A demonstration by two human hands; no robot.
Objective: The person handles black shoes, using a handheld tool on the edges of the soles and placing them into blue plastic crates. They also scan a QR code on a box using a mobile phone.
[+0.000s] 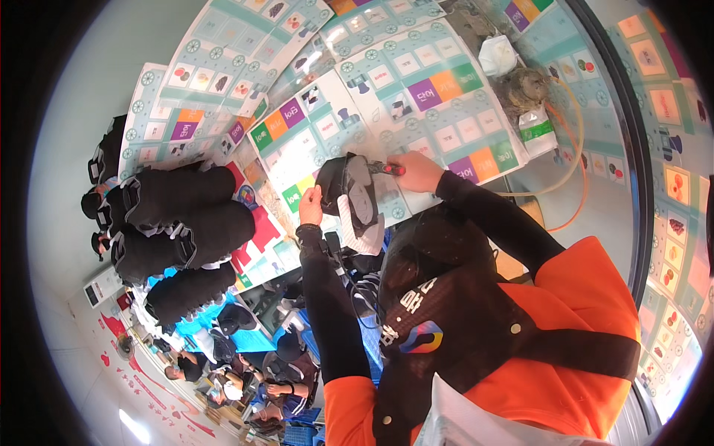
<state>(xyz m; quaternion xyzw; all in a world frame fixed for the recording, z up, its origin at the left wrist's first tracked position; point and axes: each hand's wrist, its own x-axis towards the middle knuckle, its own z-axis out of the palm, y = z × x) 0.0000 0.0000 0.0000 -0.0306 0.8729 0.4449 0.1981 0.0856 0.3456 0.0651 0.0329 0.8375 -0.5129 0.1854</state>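
The left hand point(310, 206) grips a dark shoe point(349, 192) by its edge; the right hand point(416, 171) clenches a red-handled tool point(387, 169) against its sole. Beyond both hands lie teal sheets point(416, 89) with purple, orange and green squares. Left of the left hand, black shoes point(178, 223) pile up. The tool's tip is hard to make out.

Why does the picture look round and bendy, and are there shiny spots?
Head view: the fisheye lens bends the straight edges of the colourful printed sheets and leaves black corners; white glare washes out the sheets near the top; the left hand, right hand and the dark shoe they hold look fairly sharp; people at the bottom left look small and blurry.
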